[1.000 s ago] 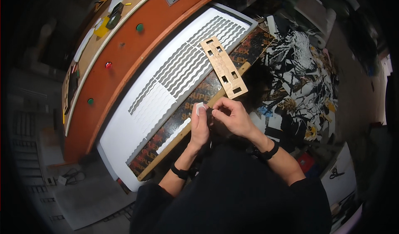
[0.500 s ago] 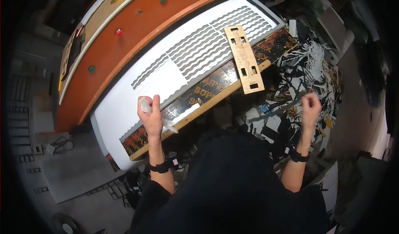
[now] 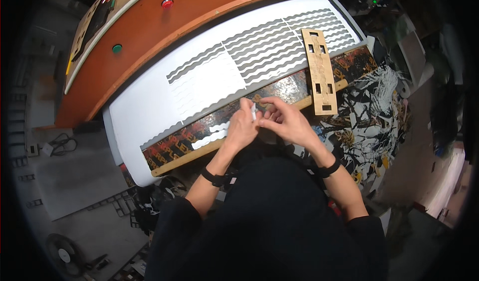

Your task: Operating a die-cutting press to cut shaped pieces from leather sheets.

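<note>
In front of my body, both hands meet over the near edge of the dark printed board (image 3: pixel 199 126). My left hand (image 3: pixel 243 127) is closed around a small white piece (image 3: pixel 253 112), whose end shows at the fingertips. Just beside it, my right hand (image 3: pixel 290 124) has its thumb and index finger apart, the other fingers curled, close to the white piece. Whether it touches the piece I cannot tell. Beyond lies a white sheet (image 3: pixel 134 111) with rows of wavy grey strips (image 3: pixel 267 46). White strips (image 3: pixel 212 137) also lie on the board, left of my left hand.
A flat wooden template (image 3: pixel 320 76) with rectangular holes lies across the sheet and board at right. A wooden batten (image 3: pixel 189 158) edges the board. An orange machine panel (image 3: pixel 144 41) with a red button (image 3: pixel 167 3) stands behind. Scraps (image 3: pixel 364 126) are heaped at right.
My right hand has come left from above the scrap heap, where a dark strip hung near it, to my left hand. My left hand has moved right with the white piece. The view has shifted.
</note>
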